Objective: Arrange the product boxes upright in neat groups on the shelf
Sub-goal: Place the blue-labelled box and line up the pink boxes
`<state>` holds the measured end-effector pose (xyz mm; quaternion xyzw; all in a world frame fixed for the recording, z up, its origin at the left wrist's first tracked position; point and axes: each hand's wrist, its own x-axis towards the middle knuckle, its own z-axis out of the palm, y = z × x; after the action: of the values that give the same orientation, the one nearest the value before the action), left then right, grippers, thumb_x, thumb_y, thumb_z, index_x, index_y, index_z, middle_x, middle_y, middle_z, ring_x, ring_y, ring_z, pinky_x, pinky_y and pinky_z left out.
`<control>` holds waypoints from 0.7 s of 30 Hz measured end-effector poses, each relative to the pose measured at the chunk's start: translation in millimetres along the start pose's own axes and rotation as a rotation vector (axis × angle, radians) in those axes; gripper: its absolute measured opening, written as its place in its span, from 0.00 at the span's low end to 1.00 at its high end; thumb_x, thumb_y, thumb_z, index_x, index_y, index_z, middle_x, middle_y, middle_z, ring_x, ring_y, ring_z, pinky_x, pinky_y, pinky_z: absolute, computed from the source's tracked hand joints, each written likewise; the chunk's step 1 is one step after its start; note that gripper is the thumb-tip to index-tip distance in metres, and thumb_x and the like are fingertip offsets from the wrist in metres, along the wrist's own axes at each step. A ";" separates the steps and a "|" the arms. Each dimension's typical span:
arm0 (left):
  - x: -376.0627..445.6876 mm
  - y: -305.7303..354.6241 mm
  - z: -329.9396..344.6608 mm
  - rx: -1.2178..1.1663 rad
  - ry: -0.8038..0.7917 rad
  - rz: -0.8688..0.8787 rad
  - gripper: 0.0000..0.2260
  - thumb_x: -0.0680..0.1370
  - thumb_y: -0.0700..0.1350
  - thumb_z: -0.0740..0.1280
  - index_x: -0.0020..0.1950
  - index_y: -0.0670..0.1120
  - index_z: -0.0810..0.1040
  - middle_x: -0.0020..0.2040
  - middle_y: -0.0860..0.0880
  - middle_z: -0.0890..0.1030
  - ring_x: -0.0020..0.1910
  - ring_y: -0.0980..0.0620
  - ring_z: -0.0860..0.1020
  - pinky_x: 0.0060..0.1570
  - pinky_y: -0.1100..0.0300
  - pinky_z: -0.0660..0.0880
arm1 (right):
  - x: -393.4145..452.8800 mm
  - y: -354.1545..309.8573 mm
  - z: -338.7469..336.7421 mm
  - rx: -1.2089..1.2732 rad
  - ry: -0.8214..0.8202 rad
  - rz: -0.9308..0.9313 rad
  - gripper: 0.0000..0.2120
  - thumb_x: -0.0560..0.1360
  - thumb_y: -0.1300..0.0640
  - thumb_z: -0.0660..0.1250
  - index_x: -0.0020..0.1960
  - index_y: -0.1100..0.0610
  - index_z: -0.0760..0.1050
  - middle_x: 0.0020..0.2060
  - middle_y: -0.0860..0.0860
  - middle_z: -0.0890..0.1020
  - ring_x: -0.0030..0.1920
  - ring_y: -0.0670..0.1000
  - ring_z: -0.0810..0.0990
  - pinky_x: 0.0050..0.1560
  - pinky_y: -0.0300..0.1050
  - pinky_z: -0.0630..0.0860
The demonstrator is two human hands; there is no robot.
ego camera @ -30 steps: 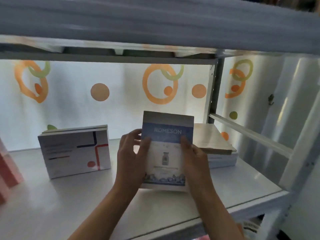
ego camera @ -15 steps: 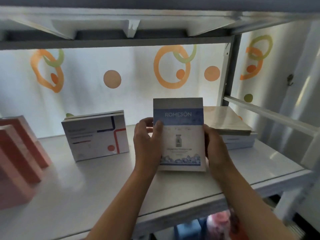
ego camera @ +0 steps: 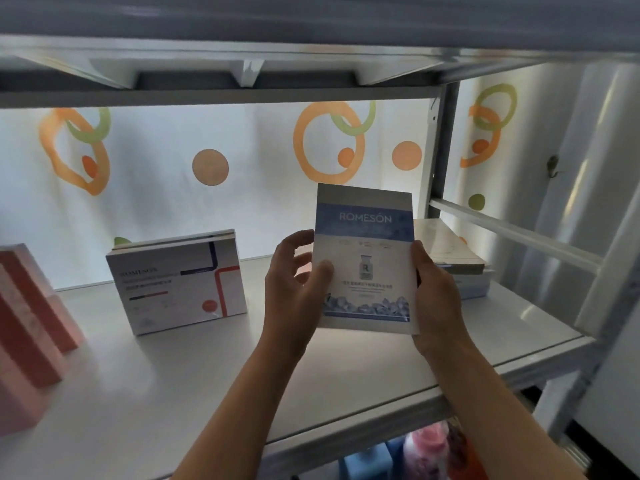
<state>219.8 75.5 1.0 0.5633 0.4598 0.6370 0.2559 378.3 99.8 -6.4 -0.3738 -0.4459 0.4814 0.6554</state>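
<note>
White metal shelf (ego camera: 346, 375) w/ an orange-and-green ring backdrop; both hands hold the blue Romeson box (ego camera: 365, 261) upright, mid-shelf, bottom edge looks just off the surface (hard to tell). Left hand (ego camera: 298, 289) grips its left edge, thumb on the front; right hand (ego camera: 434, 292) wraps the right edge; white box w/ red-blue lines (ego camera: 176, 285) stands upright to the left; pink boxes (ego camera: 31, 320) far left; flat stack (ego camera: 450, 251) just behind on the right.
</note>
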 end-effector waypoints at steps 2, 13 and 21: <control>-3.8 0.9 2.0 0.068 -0.020 0.037 0.18 0.74 0.54 0.64 0.62 0.56 0.68 0.58 0.54 0.78 0.54 0.49 0.79 0.44 0.53 0.83 | 1.0 -0.4 -1.1 0.039 0.018 -0.008 0.14 0.81 0.43 0.57 0.50 0.47 0.79 0.43 0.50 0.87 0.43 0.56 0.86 0.49 0.58 0.82; 3.2 0.9 -11.0 0.104 0.034 0.046 0.13 0.78 0.46 0.67 0.61 0.52 0.71 0.55 0.58 0.78 0.54 0.53 0.79 0.46 0.61 0.81 | 6.8 -9.9 8.9 0.139 -0.173 0.041 0.16 0.78 0.42 0.57 0.57 0.47 0.78 0.50 0.52 0.86 0.50 0.59 0.85 0.47 0.58 0.82; 2.1 17.6 -17.3 -0.044 -0.062 -0.017 0.37 0.63 0.62 0.74 0.69 0.60 0.63 0.63 0.53 0.71 0.58 0.52 0.75 0.47 0.62 0.81 | 0.1 -18.1 32.4 0.061 -0.285 0.028 0.12 0.80 0.43 0.57 0.55 0.44 0.76 0.48 0.48 0.85 0.50 0.52 0.84 0.46 0.46 0.80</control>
<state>206.2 64.2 18.4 0.5730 0.4424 0.6269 0.2880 353.1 97.2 20.8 -0.2878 -0.5144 0.5519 0.5899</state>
